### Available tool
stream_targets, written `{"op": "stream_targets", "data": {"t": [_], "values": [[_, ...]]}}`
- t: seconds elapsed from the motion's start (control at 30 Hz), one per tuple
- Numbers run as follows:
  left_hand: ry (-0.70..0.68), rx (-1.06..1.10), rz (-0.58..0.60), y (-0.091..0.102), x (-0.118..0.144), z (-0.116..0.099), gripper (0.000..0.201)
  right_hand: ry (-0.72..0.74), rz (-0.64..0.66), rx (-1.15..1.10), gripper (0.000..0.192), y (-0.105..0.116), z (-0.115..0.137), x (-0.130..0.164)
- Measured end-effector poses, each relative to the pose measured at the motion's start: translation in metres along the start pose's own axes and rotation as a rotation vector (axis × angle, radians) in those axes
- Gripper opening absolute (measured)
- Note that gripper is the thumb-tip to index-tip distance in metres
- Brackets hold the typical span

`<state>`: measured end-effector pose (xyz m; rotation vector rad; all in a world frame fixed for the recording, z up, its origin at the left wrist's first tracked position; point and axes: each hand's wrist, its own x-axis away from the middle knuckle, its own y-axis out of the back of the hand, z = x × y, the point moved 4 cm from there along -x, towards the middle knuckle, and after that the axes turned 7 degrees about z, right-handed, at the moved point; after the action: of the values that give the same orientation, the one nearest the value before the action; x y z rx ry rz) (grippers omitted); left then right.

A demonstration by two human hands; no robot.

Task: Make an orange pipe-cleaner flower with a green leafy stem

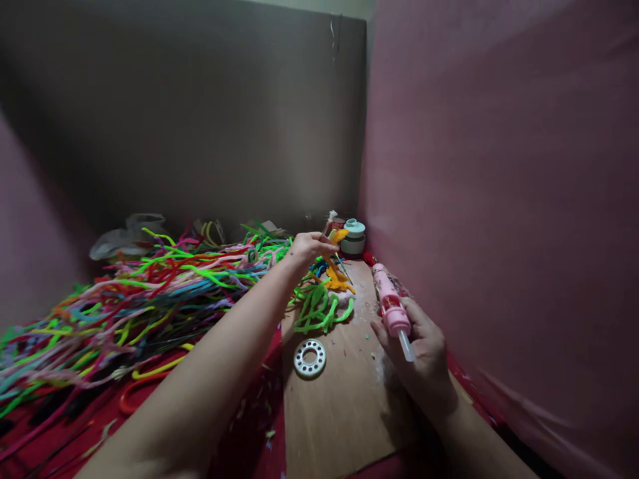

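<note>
My left hand (308, 247) reaches forward and pinches a small orange pipe-cleaner piece (338, 235) held up in the air. Below it lie orange pieces (337, 279) and a bundle of green pipe cleaners (319, 307) on a wooden board (339, 399). My right hand (417, 346) rests on the board's right side and grips a pink glue gun (392, 307), its clear glue stick pointing back toward me. A white ring with holes (310, 358) lies flat on the board between my arms.
A large heap of pipe cleaners in many colours (130, 299) covers the red surface at left. A small round container with a teal lid (353, 237) stands in the far corner. Pink panels (499, 199) close in the right and left sides, a grey panel behind.
</note>
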<state>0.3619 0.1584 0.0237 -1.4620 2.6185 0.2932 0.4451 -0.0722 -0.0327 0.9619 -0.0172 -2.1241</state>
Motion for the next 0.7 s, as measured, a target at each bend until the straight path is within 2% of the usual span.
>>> {"op": "stream_targets", "data": {"t": [0.17, 0.23, 0.33, 0.43, 0.5, 0.6, 0.7], "values": [[-0.064, 0.041, -0.135, 0.003, 0.009, -0.01, 0.026, -0.017, 0.009, -0.003, 0.017, 0.0, -0.001, -0.002], [-0.079, 0.043, -0.155, 0.007, 0.014, -0.018, 0.028, -0.017, 0.014, -0.005, 0.016, 0.001, -0.001, -0.003], [-0.054, 0.01, -0.061, 0.011, 0.032, -0.028, 0.029, -0.032, 0.025, -0.039, 0.016, 0.0, -0.001, -0.004], [0.023, -0.006, 0.112, 0.013, 0.065, -0.029, 0.027, -0.084, 0.051, -0.119, 0.018, -0.003, -0.001, -0.006], [0.079, 0.066, 0.159, 0.018, 0.09, -0.027, 0.026, -0.106, 0.075, -0.169, 0.02, -0.006, 0.003, -0.006], [0.169, 0.179, 0.126, 0.033, 0.121, -0.02, 0.027, -0.065, 0.141, -0.198, 0.019, -0.012, 0.018, -0.006], [0.19, 0.276, 0.078, 0.052, 0.14, -0.014, 0.026, 0.039, 0.207, -0.237, 0.015, -0.021, 0.04, -0.007]]}}
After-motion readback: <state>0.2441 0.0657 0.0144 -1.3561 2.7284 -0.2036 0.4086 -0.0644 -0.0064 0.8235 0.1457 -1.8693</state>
